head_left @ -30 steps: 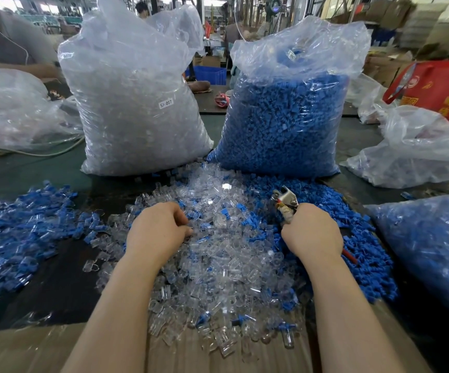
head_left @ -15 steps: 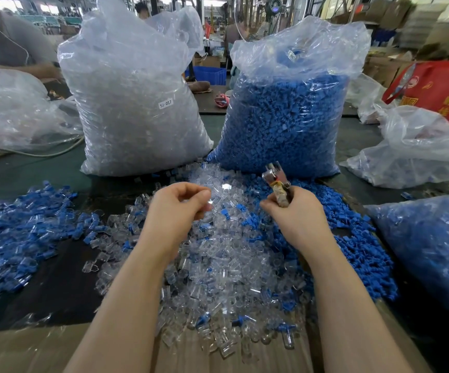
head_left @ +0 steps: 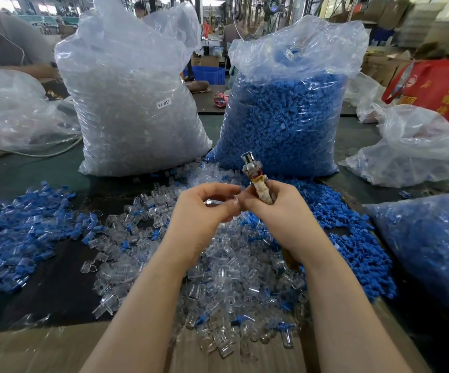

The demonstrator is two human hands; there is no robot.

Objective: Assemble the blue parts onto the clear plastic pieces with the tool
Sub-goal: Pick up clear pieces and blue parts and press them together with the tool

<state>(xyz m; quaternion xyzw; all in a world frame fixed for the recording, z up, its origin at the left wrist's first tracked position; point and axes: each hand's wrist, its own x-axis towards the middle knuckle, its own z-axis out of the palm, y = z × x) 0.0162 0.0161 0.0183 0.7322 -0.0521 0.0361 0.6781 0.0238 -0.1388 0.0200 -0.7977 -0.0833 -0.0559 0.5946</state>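
My right hand [head_left: 280, 211] grips a small metal tool [head_left: 253, 170] with a cloth-wrapped handle, its metal head pointing up. My left hand [head_left: 204, 211] is raised beside it, fingertips meeting those of the right hand and pinching a small clear plastic piece [head_left: 214, 202]. Both hands hover above a heap of clear pieces [head_left: 218, 278] mixed with some blue ones. Loose blue parts [head_left: 352, 238] lie to the right of the heap. A spread of assembled blue-and-clear pieces [head_left: 21, 232] covers the table at left.
Two tall plastic bags stand behind the heap: clear pieces [head_left: 134, 103] at left, blue parts [head_left: 285, 117] at right. Another bag of blue parts [head_left: 433, 251] lies at right. Crumpled plastic bags [head_left: 411, 149] and a red bag [head_left: 438, 87] sit further back. Cardboard [head_left: 29, 351] lines the near edge.
Both hands rose from the heap and came together. The left hand picked up a clear piece; the right hand turned the tool upright and brought it toward the middle.
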